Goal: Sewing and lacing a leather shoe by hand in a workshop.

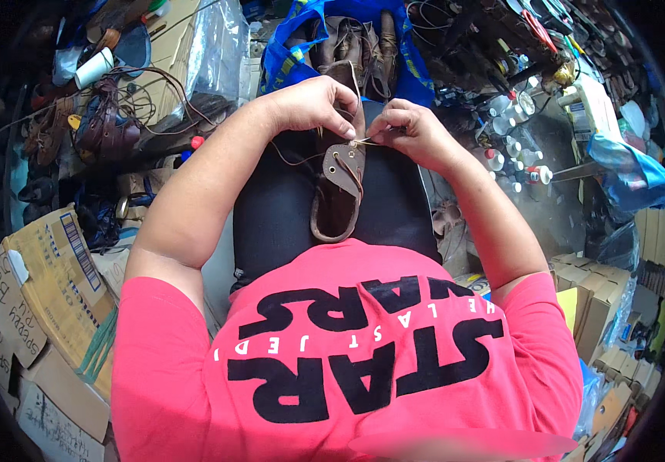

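Observation:
A brown leather shoe point(342, 175) with metal eyelets lies lengthwise across my lap, its opening toward my body. My left hand point(315, 105) is closed at the shoe's left side, thumb and fingers pinching its edge close to the stitching spot. On the other side, my right hand point(413, 134) is closed in a pinch on a thin pale thread point(366, 142), which runs to the shoe's seam between the two hands. A loose strand of it curves out to the left below my left wrist. My fingers partly cover the far half of the shoe.
Beyond my knees stands a blue bag point(295, 55) holding several brown shoes. Small bottles point(514, 162) cluster on the right, near a blue plastic bag point(631, 171). Cardboard boxes point(63, 285) are stacked at the left. Brown leather pieces point(107, 127) and cords lie at the far left.

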A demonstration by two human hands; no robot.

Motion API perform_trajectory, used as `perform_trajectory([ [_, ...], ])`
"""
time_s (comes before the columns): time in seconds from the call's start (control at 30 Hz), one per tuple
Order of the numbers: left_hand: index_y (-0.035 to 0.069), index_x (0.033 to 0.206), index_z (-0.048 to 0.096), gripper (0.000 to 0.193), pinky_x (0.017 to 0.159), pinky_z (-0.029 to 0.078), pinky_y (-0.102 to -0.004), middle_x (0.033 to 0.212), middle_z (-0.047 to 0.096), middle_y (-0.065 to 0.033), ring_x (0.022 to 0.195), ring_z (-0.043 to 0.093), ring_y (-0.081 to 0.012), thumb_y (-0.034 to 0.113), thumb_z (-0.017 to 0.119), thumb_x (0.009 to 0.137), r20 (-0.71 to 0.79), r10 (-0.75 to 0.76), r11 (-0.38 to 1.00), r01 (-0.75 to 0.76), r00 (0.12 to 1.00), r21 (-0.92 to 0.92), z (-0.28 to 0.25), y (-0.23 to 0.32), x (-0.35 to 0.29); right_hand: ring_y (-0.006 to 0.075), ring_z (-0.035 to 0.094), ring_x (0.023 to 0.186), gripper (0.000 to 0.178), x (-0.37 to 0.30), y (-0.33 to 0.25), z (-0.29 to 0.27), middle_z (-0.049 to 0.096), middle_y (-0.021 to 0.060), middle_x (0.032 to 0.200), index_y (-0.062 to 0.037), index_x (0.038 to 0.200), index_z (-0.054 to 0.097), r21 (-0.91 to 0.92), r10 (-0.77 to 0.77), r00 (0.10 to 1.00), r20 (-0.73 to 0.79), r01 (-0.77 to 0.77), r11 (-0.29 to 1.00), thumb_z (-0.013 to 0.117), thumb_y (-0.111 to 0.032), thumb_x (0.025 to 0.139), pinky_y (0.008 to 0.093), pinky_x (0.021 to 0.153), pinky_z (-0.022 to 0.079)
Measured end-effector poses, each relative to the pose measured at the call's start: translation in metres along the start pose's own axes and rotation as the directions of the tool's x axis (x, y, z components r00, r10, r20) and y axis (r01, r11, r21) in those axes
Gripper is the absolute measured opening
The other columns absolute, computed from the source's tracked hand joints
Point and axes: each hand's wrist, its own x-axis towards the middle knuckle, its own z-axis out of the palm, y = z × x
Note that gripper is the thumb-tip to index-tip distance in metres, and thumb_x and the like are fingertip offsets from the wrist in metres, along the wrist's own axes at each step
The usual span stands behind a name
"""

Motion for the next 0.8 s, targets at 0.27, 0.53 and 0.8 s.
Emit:
perform_trajectory([
  [0.27,0.001,0.088,0.068,0.025,0.08,0.046,-0.0262,0.08,0.066,0.0004,0.081,0.06,-0.0091,0.017,0.079,0.072,-0.004,-0.05,0.99,0.049,0.999,-0.131,0.0,-0.01,-0.002,0.0214,0.064,0.078,0.015,-0.012,-0.005,0.012,0.063,0.0059,0.082,-0.0132,0.09,0.072,-0.024,-0.02,0.994,-0.108,0.018,1.0,0.073,-0.006,0.076,0.0311,0.069,0.05],
  [0.53,0.007,0.114,0.068,0.034,0.087,0.045,-0.0288,0.095,0.063,-0.0052,0.095,0.058,-0.015,0.014,0.071,0.081,0.159,0.016,1.0,-0.012,0.987,-0.026,-0.003,-0.013,-0.005,0.0263,0.061,0.077,0.021,-0.019,-0.013,0.014,0.06,0.0069,0.082,-0.0179,0.093,0.072,-0.227,-0.121,0.987,-0.109,0.094,0.969,0.071,-0.007,0.076,0.0364,0.067,0.05],
  [0.8,0.012,0.114,0.068,0.036,0.083,0.045,-0.0294,0.088,0.059,-0.0058,0.089,0.057,-0.0175,0.01,0.071,0.079,0.173,0.046,0.992,-0.065,0.984,0.105,-0.001,-0.01,-0.003,0.0273,0.06,0.083,0.017,-0.008,-0.05,-0.002,0.059,0.0077,0.084,-0.0154,0.092,0.071,-0.496,-0.113,0.988,0.102,0.149,0.855,0.063,-0.009,0.079,0.0376,0.076,0.044],
])
